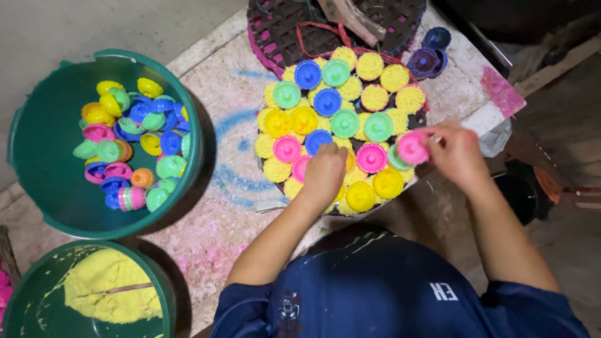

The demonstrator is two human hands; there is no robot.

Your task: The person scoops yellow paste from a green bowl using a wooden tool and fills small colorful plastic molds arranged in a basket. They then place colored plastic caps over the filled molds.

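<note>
The right hand (460,153) pinches a pink mould (413,147) in its fingers at the tray's (275,37) right edge, over the packed yellow cakes (369,66). The left hand (323,175) presses curled on another mould, grip hidden. A sideways tug could crumble a neighbouring cake or knock the crowded moulds askew.

I work over a pale, worn tabletop (213,206) smeared with blue and pink powder stains. At ten o'clock lies bare grey concrete floor (75,25). At two o'clock the ground is dark, with a rough wooden plank (554,66) in shadow.
</note>
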